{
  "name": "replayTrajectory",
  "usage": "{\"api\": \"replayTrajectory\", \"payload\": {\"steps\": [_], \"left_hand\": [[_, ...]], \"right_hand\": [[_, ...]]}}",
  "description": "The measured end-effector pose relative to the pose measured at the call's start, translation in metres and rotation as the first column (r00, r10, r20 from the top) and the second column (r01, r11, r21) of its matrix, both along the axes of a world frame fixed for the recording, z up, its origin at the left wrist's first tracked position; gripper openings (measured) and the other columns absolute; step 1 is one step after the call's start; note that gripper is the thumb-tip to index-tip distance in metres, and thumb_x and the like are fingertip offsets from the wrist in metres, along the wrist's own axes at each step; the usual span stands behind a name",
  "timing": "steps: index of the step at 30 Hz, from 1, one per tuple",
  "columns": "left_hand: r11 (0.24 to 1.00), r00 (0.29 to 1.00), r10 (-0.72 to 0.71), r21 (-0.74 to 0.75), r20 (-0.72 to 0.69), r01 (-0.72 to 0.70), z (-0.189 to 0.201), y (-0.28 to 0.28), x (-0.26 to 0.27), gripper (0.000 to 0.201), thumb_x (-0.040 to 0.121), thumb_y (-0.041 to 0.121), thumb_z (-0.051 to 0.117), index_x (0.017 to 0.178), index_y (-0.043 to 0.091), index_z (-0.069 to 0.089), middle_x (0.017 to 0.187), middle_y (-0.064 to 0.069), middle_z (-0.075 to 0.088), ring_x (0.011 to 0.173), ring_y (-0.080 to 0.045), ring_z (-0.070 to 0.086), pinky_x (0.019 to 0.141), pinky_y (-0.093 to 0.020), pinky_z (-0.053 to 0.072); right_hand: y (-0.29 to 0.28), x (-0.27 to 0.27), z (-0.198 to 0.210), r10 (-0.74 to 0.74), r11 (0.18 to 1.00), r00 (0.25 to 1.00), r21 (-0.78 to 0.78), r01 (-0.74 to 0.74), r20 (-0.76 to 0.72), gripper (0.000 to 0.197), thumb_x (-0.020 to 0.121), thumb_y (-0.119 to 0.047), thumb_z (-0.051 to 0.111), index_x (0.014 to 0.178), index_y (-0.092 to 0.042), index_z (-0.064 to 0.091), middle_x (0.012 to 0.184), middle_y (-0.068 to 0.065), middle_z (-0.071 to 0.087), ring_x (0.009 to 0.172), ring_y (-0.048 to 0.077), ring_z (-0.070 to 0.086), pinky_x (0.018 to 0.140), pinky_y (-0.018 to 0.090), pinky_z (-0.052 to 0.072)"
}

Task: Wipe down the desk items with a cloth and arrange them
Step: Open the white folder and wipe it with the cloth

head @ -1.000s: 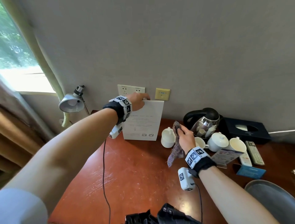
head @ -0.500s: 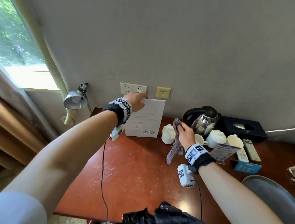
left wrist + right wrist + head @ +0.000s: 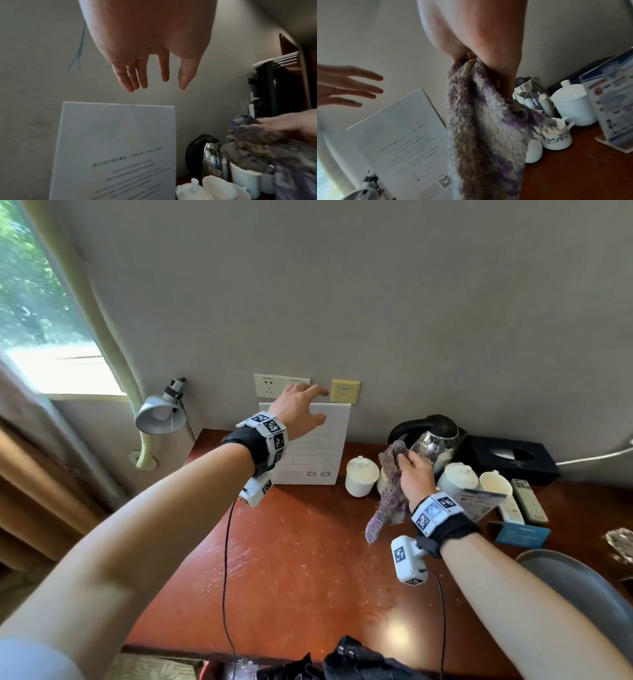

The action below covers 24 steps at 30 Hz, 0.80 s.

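Note:
A white printed sign (image 3: 318, 446) leans upright against the wall at the back of the red-brown desk (image 3: 291, 559). My left hand (image 3: 308, 405) hovers at its top edge with fingers spread. The left wrist view shows the straight fingers (image 3: 137, 75) just above the sign (image 3: 116, 142), not touching it. To the right, my right hand (image 3: 406, 463) grips a purple-grey cloth (image 3: 388, 494) that hangs down in front of the cups. In the right wrist view the cloth (image 3: 479, 128) drapes from the curled fingers and hides part of the sign (image 3: 402, 135).
A steel kettle (image 3: 431, 440), lidded white cups (image 3: 358, 475), an open cup (image 3: 495, 482), a leaflet stand (image 3: 479, 501), remotes (image 3: 527, 501), a blue card (image 3: 520, 534) and a black tissue box (image 3: 510, 460) crowd the back right. A desk lamp (image 3: 161, 412) stands at the left. A grey chair (image 3: 582, 594) is at the right.
My left hand has let go of the sign's top edge, opened its fingers and shifted slightly right. The right hand still holds the cloth in about the same place.

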<state>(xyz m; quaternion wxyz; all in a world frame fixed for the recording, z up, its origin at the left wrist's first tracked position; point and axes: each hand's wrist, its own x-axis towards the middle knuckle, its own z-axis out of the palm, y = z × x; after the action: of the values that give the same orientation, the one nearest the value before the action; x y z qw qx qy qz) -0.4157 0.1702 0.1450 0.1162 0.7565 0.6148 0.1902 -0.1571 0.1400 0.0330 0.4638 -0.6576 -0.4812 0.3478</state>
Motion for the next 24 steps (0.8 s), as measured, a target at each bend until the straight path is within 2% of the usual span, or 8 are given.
{"api": "replayTrajectory", "payload": {"steps": [3,6,8,9,12,15,21,24], "left_hand": [[0.999,0.999,-0.049,-0.013,0.015,0.05,-0.008,-0.008,0.014,0.055,0.094,0.035,0.064,0.145,0.03,0.045,0.151,-0.006,0.042,0.139,-0.025,0.034,0.106,-0.045,0.04],[0.995,0.994,-0.1,-0.025,0.038,0.101,-0.015,-0.017,0.034,0.055,0.094,0.035,0.064,0.144,0.03,0.045,0.153,-0.007,0.039,0.141,-0.026,0.032,0.109,-0.047,0.04],[0.99,0.99,-0.132,-0.043,0.055,0.135,-0.019,-0.023,0.049,0.054,0.094,0.035,0.064,0.145,0.03,0.045,0.154,-0.007,0.037,0.142,-0.026,0.031,0.11,-0.046,0.039],[0.987,0.987,-0.147,-0.057,0.06,0.15,-0.021,-0.025,0.057,0.054,0.094,0.034,0.064,0.145,0.03,0.045,0.155,-0.006,0.037,0.142,-0.026,0.031,0.11,-0.045,0.038],[0.978,0.983,-0.177,-0.099,0.058,0.182,-0.028,-0.034,0.084,0.054,0.094,0.035,0.064,0.144,0.031,0.045,0.151,-0.008,0.039,0.137,-0.027,0.035,0.107,-0.043,0.039],[0.968,0.98,-0.19,-0.156,0.063,0.198,-0.036,-0.042,0.114,0.055,0.094,0.037,0.064,0.144,0.033,0.044,0.146,-0.01,0.043,0.132,-0.029,0.042,0.105,-0.043,0.043],[0.943,0.965,-0.26,-0.207,0.037,0.262,-0.05,-0.062,0.191,0.054,0.095,0.04,0.06,0.145,0.033,0.043,0.143,-0.01,0.047,0.129,-0.029,0.046,0.102,-0.043,0.043],[0.938,0.96,-0.28,-0.218,-0.017,0.27,-0.062,-0.078,0.237,0.054,0.095,0.049,0.056,0.145,0.035,0.042,0.145,-0.009,0.048,0.125,-0.031,0.052,0.1,-0.045,0.046]], "right_hand": [[-0.009,0.017,0.003,-0.033,0.999,0.998,-0.02,0.032,-0.051,0.03,0.101,-0.023,0.054,0.127,-0.012,0.065,0.116,0.002,0.066,0.111,0.022,0.06,0.104,0.038,0.045],[-0.022,0.036,0.005,-0.075,0.997,0.995,-0.028,0.074,-0.069,0.031,0.097,-0.023,0.062,0.123,-0.008,0.068,0.111,-0.002,0.066,0.113,0.02,0.061,0.106,0.037,0.045],[-0.03,0.05,0.005,-0.094,0.995,0.994,-0.014,0.094,-0.061,0.029,0.094,-0.025,0.066,0.117,-0.009,0.071,0.109,-0.002,0.07,0.111,0.022,0.064,0.106,0.042,0.047],[-0.034,0.057,0.005,-0.103,0.995,0.993,-0.011,0.103,-0.056,0.03,0.093,-0.026,0.066,0.118,-0.009,0.071,0.111,-0.002,0.07,0.111,0.021,0.064,0.106,0.042,0.047],[-0.05,0.078,0.009,-0.132,0.991,0.99,-0.02,0.132,-0.038,0.033,0.095,-0.023,0.064,0.123,-0.005,0.067,0.115,-0.002,0.067,0.111,0.017,0.061,0.105,0.033,0.045],[-0.064,0.103,0.012,-0.17,0.985,0.985,-0.021,0.169,-0.026,0.034,0.096,-0.022,0.064,0.125,-0.005,0.066,0.12,0.004,0.068,0.115,0.019,0.061,0.106,0.034,0.045],[-0.094,0.17,0.019,-0.267,0.964,0.964,-0.01,0.267,0.003,0.032,0.098,-0.021,0.06,0.126,-0.007,0.067,0.118,0.004,0.069,0.108,0.017,0.061,0.092,0.024,0.045],[-0.113,0.21,0.017,-0.3,0.954,0.953,0.001,0.3,0.026,0.033,0.097,-0.023,0.062,0.125,-0.006,0.068,0.123,0.006,0.069,0.116,0.021,0.062,0.101,0.031,0.047]]}}
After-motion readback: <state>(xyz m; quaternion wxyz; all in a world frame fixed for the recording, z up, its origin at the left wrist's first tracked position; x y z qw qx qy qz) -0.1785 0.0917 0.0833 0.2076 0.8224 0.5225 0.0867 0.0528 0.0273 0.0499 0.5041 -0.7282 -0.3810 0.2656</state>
